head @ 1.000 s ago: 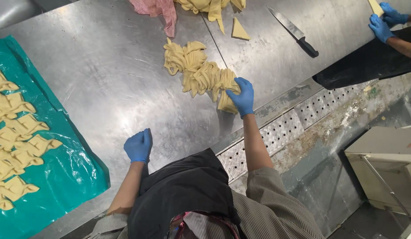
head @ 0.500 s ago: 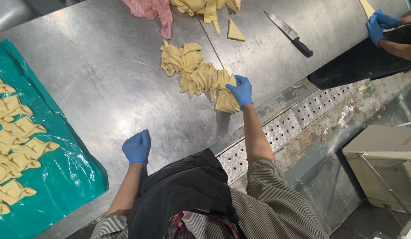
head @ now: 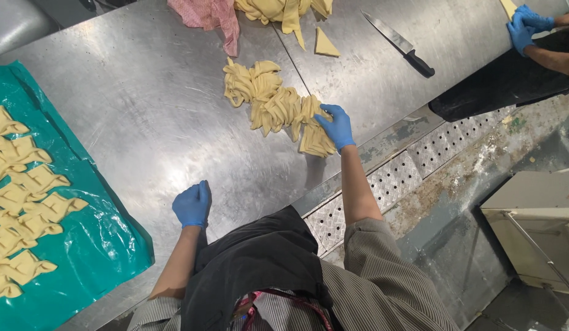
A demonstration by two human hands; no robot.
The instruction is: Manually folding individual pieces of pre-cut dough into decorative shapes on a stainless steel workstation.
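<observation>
1. The right hand (head: 336, 127), in a blue glove, lies on the near end of a pile of folded dough strips (head: 275, 104), fingers curled over a few strips; whether it truly grips them or only presses on them cannot be told from this angle.
2. The left hand (head: 192, 205), also blue-gloved, rests on the bare steel worktop (head: 143, 122) near the person's body, fingers together and holding nothing.
3. The pile of pale yellow strips sits in the middle of the worktop, well apart from the left hand.
4. To the left, a teal plastic sheet (head: 94, 245) carries rows of shaped dough pieces (head: 27, 184).
5. At the far edge lie a pink cloth (head: 211, 15), a larger heap of dough (head: 278, 9) and a small dough triangle (head: 325, 44).
6. A black-handled knife (head: 399, 44) lies to the right of the triangle.
7. A co-worker's gloved hands (head: 524, 26) show at the top right corner.
</observation>
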